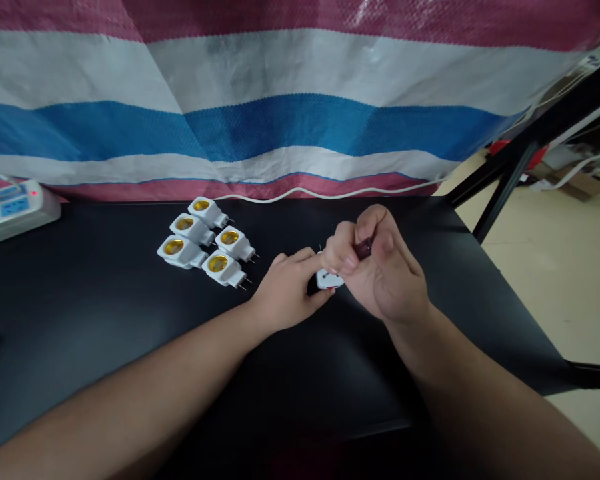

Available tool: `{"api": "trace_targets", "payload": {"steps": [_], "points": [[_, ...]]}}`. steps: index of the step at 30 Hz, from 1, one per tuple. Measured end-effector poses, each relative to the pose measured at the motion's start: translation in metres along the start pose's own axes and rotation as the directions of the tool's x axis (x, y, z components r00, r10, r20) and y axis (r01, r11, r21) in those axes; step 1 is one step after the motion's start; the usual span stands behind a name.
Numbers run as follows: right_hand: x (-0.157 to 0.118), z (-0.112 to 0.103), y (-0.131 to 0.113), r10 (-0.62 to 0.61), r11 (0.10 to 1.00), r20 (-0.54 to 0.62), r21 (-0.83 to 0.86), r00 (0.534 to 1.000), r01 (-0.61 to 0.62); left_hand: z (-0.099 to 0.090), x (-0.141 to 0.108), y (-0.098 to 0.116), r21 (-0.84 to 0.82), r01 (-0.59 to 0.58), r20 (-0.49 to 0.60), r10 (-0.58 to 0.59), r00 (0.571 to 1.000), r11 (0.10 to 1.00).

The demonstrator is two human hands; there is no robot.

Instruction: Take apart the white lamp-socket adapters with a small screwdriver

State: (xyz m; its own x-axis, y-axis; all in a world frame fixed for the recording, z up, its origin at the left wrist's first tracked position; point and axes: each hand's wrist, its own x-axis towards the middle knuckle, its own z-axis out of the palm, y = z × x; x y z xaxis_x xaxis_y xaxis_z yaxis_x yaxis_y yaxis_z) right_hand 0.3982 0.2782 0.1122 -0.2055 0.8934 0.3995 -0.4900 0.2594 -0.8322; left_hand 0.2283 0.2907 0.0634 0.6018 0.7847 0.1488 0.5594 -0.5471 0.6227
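A striped woven tarp [300,127] in pink, white and blue hangs behind a black table [80,313], and a white cable [325,193] runs along the table's far edge beneath it. At the far left corner sits a white power strip [10,210] with a small red light. Both forearms reach in from the near edge and angle toward the middle of the table, the left arm [145,393] low and long from the lower left, the right arm [480,393] rising more steeply from the lower right. The hands meet right of centre, closer to the table's right edge than its left, with the far edge a short way beyond them. The left hand [287,290] lies low with its palm turned down, its index finger [303,262] stretched forward and its thumb [321,298] beneath. Those two close on a white socket adapter [327,279], which is partly hidden under the fingers of both hands. The right hand [385,267] is raised and curled, pinching a small dark red piece [364,248] between its fingers; what that piece is cannot be made out. Just left of the left hand, five more white adapters [205,240] lie in a tight cluster, brass-lined sockets [218,263] facing up, metal pins [254,257] pointing right.
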Motion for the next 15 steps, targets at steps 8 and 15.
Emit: {"api": "trace_targets", "payload": {"steps": [8,15], "points": [[0.0011,0.0011,-0.0016,0.052,0.998,0.027,0.025,0.998,-0.053,-0.0007,-0.0003,0.0004,-0.01,0.004,0.008,-0.004,1.0,1.0],[0.002,-0.0002,0.0027,0.007,0.999,-0.045,-0.042,0.999,-0.009,0.0001,-0.0008,0.0002,0.018,0.013,-0.006,-0.013,1.0,1.0]]}}
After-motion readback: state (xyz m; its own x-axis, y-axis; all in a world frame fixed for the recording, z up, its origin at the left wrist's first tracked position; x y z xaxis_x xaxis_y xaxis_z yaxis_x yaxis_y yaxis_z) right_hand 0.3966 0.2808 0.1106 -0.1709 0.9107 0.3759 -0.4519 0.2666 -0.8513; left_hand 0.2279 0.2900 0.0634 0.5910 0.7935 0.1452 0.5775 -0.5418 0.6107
